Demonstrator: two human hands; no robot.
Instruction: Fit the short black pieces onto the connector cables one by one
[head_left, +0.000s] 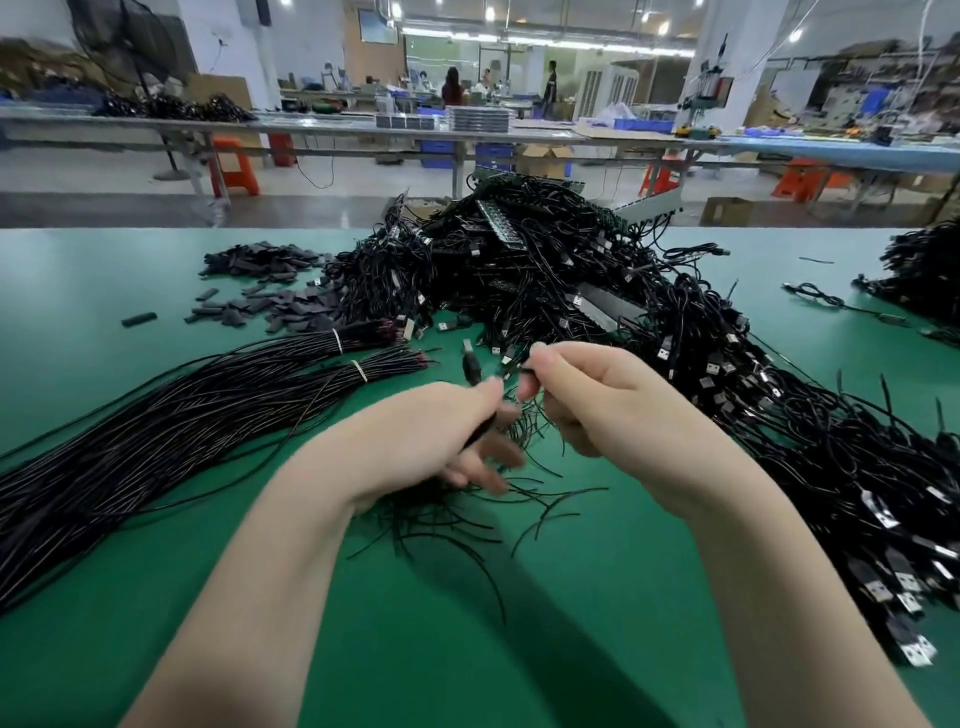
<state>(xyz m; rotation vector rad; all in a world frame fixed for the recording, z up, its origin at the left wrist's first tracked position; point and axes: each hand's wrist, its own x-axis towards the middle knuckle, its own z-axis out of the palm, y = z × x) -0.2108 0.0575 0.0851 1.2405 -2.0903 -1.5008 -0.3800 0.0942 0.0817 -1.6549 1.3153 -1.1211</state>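
Connector cables (597, 291) form a large tangled heap at far centre and right of the green surface (104, 649), their USB plugs trailing toward the near right edge. Two tied bundles of plain black wire (156, 415) lie at left. Short black pieces (270, 291) are scattered at far left, just beside the heap. Left hand (441, 431), near centre, grips one cable, its plug (470, 364) pointing away; lower fingers blurred. Right hand (587, 400), just beside it, pinches a small dark item between curled fingers (540, 358); what it is cannot be told. Loose wire ends (467, 514) lie beneath both hands.
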